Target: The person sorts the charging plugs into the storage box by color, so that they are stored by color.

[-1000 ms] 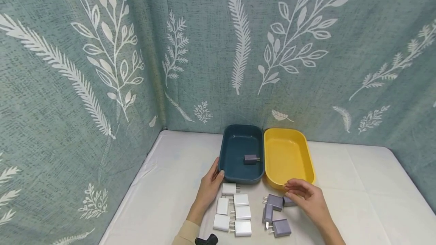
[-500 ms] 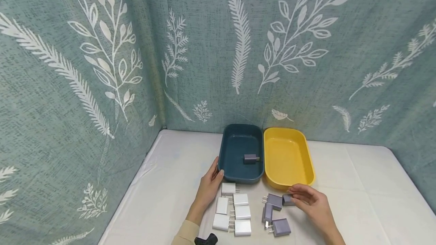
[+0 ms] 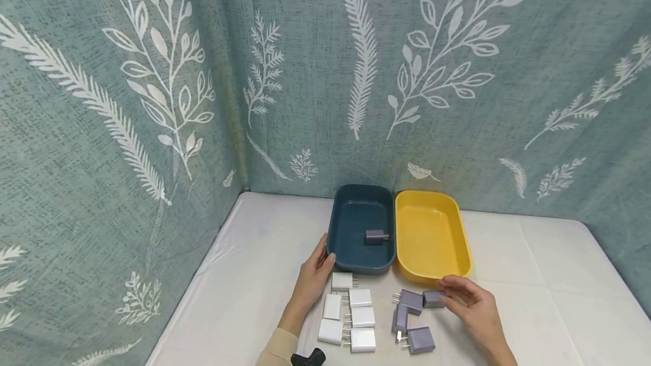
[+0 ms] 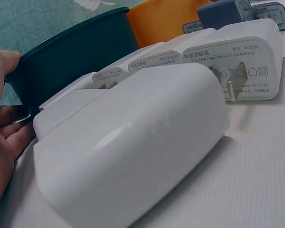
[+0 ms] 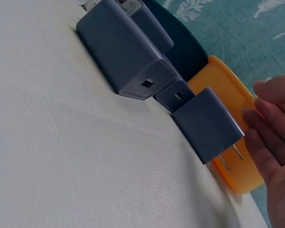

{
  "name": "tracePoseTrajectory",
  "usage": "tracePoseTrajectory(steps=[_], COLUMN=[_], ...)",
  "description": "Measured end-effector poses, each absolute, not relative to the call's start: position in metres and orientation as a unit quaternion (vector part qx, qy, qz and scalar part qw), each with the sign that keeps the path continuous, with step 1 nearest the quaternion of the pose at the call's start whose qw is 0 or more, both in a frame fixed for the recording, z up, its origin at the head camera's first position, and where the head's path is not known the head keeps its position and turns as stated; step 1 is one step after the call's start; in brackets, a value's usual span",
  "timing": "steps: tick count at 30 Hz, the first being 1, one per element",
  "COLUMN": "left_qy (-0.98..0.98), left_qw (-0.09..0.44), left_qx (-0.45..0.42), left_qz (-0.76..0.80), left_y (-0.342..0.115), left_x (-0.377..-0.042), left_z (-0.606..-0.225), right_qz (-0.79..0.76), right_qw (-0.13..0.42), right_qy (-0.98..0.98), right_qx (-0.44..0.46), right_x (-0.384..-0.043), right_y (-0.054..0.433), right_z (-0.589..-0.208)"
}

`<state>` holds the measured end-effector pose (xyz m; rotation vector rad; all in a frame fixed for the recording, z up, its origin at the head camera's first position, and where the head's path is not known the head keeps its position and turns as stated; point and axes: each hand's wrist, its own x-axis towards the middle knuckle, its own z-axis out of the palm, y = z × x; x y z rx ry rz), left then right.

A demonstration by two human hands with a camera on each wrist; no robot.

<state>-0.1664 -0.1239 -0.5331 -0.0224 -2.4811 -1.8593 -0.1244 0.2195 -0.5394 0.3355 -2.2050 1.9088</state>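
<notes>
Nearly at the purple charger [image 3: 433, 299], the right hand [image 3: 473, 304] held its fingers loosely bent, thumb and fingertips apart with nothing gripped. Contact could not be told; in the right-wrist view the fingers hung just beside the pronged end. That angle probably suited a take from the outer side, since a second purple charger [image 3: 411, 301] crowded the other.

Left hand [image 3: 311, 278]: fingers bent round the near left corner of the blue tray [image 3: 363, 268], one on the rim, others low along the outer wall. Judged a steadying hold, as no lift showed.

Outward from the hands, four purple chargers lay in a loose cluster on the table [image 3: 529, 275], one of them, the slim-looking charger [image 3: 400, 318], stood on a narrow side. A fifth, the boxed-in charger [image 3: 374, 236], lay inside the blue tray, prongs pointing right. Six white chargers [image 3: 363, 317] formed two rough columns before that tray; grouping by colour likely kept either sort within reach of one hand.

Edges: the trays sat side by side, rims touching or nearly so. The front wall of the yellow tray [image 3: 434, 280] stood just beyond the right fingers, limiting forward travel at table height. Freer room lay to the right; leftward, neighbouring chargers and their prongs narrowed the way.
</notes>
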Motion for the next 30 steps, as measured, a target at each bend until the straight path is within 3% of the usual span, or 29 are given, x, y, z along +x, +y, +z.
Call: tracePoseTrajectory(steps=[6, 13, 19, 30], left_qy=[-0.805, -0.802, -0.804, -0.809], left_qw=[0.008, 0.024, 0.026, 0.030], left_qx=[-0.010, -0.010, -0.015, -0.015], left_qz=[-0.593, -0.596, -0.594, -0.587], left_y=[-0.124, -0.126, -0.127, -0.128], left_x=[-0.160, -0.172, -0.175, -0.175], left_z=[-0.516, -0.549, -0.554, -0.554], right_qz=[0.631, 0.612, 0.587, 0.545], right_qw=[0.072, 0.027, -0.012, -0.021], right_qy=[-0.770, -0.790, -0.810, -0.838], right_qx=[0.063, 0.038, -0.003, -0.023], right_x=[-0.124, -0.123, -0.123, -0.128], right_y=[0.219, 0.220, 0.221, 0.221], right_z=[-0.540, -0.543, -0.545, -0.550])
